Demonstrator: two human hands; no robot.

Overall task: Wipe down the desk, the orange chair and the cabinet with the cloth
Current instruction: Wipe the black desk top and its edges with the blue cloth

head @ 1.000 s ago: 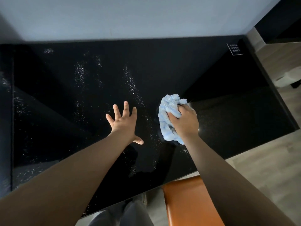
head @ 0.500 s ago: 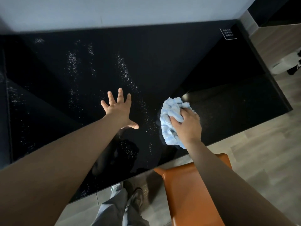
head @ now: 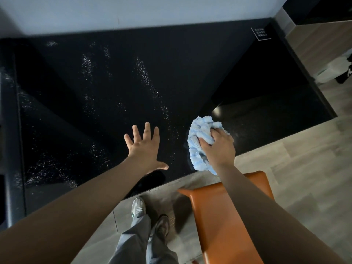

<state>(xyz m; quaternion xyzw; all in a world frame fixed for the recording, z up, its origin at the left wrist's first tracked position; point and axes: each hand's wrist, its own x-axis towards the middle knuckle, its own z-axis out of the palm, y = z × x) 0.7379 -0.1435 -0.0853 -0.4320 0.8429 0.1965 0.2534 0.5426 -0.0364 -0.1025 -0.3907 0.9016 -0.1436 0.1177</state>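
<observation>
So we're mid-wipe on the desk (head: 133, 82). Our right hand (head: 219, 147) has the cloth (head: 198, 134) bunched up, fingers curled tight over the top of it. It's pressed down on the desk close to the near edge, right of the middle. Bunching it like that gives us a fat pad to push with, we reckon.

Our left hand (head: 143, 149) is spread wide, fingers straight and apart, holding nothing. It's just beside the cloth, also by the near edge. It looks like it's there to brace us while we lean in, though we can't tell if the palm actually touches the surface.

Streaks of pale specks (head: 144, 73) run across the middle and left of the desk, so that side looks undone to us. The chair (head: 219, 216) sits just off the near edge, under our right arm, and our guess is it's next in line once the desk is clean.
</observation>
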